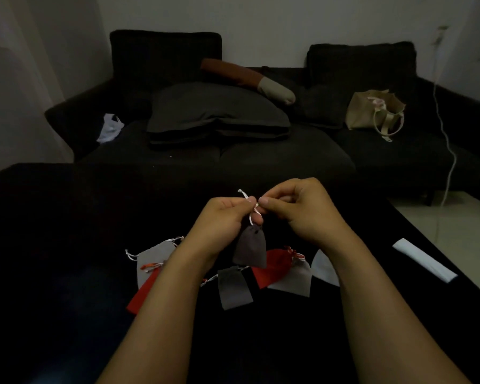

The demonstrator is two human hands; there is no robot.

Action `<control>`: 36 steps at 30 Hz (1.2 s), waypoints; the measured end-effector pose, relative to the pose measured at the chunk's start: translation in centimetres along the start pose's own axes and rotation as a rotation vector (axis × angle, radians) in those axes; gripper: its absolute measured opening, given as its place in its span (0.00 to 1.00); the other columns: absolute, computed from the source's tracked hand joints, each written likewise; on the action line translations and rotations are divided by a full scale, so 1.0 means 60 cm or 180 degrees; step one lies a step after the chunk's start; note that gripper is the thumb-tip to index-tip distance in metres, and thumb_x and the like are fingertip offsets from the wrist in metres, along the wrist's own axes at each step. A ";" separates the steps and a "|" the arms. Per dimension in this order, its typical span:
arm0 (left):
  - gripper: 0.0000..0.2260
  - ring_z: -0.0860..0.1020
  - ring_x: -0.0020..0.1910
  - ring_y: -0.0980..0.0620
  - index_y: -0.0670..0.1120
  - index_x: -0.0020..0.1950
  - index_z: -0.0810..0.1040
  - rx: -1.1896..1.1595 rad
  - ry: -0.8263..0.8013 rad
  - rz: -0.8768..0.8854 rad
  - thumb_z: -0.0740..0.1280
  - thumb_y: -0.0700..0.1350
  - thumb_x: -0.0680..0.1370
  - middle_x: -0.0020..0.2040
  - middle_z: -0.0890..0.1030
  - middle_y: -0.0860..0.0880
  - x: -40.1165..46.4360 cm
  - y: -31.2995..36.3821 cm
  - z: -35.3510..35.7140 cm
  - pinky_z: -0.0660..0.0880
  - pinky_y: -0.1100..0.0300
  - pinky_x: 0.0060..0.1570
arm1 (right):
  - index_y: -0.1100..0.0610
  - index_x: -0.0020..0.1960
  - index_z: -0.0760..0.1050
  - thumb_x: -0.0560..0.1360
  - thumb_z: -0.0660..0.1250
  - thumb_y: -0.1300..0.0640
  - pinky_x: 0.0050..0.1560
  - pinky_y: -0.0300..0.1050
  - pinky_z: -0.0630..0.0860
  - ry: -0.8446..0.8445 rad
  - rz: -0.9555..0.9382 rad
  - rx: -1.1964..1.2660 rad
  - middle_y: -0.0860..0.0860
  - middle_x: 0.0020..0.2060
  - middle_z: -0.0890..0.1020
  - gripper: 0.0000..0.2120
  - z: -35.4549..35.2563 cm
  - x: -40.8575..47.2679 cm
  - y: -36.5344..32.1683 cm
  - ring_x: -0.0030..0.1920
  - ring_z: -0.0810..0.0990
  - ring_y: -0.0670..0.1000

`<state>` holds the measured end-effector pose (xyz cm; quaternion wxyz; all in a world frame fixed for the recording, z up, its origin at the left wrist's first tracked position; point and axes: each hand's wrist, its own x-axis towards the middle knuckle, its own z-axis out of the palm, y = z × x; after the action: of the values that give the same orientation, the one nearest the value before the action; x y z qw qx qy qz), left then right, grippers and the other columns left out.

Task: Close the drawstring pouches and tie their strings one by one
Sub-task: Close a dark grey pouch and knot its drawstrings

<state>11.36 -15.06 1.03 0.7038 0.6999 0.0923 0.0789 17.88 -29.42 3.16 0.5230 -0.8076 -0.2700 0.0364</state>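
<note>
A small dark grey pouch (250,249) hangs in the air above the black table (67,245), its mouth drawn together. My left hand (222,217) and my right hand (297,209) both pinch its pale string (252,214) just above the pouch, thumbs nearly touching. Below lie several other pouches: a light grey one (153,259) and a red one (144,295) at the left, a dark grey one (233,289) in the middle, a red one (272,266) and a grey one (297,278) at the right.
A folded white strip (424,259) lies near the table's right edge, and a white piece (323,268) peeks out beside my right forearm. Behind the table stands a dark sofa (261,156) with cushions, a beige tote bag (374,112) and a white plastic bag (110,130).
</note>
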 end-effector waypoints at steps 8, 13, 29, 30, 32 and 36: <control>0.06 0.85 0.43 0.49 0.46 0.43 0.87 -0.0626 0.0354 -0.0118 0.71 0.44 0.76 0.44 0.87 0.44 0.008 -0.004 -0.009 0.79 0.59 0.40 | 0.61 0.44 0.84 0.75 0.72 0.56 0.32 0.27 0.72 -0.0311 0.0396 0.0454 0.52 0.38 0.86 0.08 0.002 -0.004 -0.007 0.33 0.80 0.38; 0.03 0.84 0.37 0.54 0.43 0.46 0.84 -0.0963 0.0239 0.0036 0.71 0.37 0.74 0.39 0.86 0.46 0.002 0.005 -0.014 0.78 0.66 0.34 | 0.59 0.45 0.85 0.75 0.71 0.59 0.39 0.30 0.74 -0.0535 0.0419 0.0644 0.48 0.50 0.86 0.05 0.002 -0.003 -0.006 0.47 0.83 0.41; 0.07 0.85 0.39 0.52 0.42 0.46 0.82 -0.0125 0.0152 0.0734 0.73 0.32 0.72 0.36 0.85 0.47 -0.005 0.012 -0.027 0.81 0.62 0.39 | 0.65 0.51 0.81 0.68 0.75 0.68 0.42 0.40 0.83 -0.0179 0.0755 0.1545 0.60 0.42 0.86 0.12 0.000 -0.009 -0.015 0.41 0.86 0.52; 0.07 0.85 0.39 0.52 0.42 0.46 0.82 -0.0065 0.0181 0.0756 0.73 0.32 0.72 0.36 0.85 0.46 -0.006 0.013 -0.026 0.81 0.62 0.39 | 0.64 0.51 0.81 0.68 0.75 0.68 0.38 0.37 0.81 -0.0155 0.0767 0.1520 0.59 0.40 0.86 0.12 0.000 -0.009 -0.015 0.40 0.86 0.50; 0.07 0.85 0.39 0.51 0.42 0.46 0.82 0.0061 0.0225 0.0792 0.74 0.33 0.72 0.37 0.85 0.45 -0.008 0.013 -0.024 0.81 0.61 0.40 | 0.64 0.49 0.81 0.67 0.76 0.68 0.34 0.34 0.78 -0.0118 0.0778 0.1478 0.56 0.36 0.86 0.11 0.000 -0.010 -0.015 0.36 0.86 0.48; 0.07 0.85 0.38 0.51 0.42 0.45 0.82 0.0001 0.0259 0.0768 0.74 0.32 0.71 0.36 0.85 0.46 -0.012 0.015 -0.021 0.80 0.63 0.38 | 0.63 0.47 0.82 0.67 0.77 0.68 0.36 0.36 0.79 -0.0006 0.0710 0.1443 0.57 0.36 0.86 0.10 0.003 -0.009 -0.014 0.38 0.86 0.50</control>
<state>10.37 -13.98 1.95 0.6848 0.7023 0.0360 0.1913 17.06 -29.27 3.68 0.6832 -0.6945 -0.1647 0.1543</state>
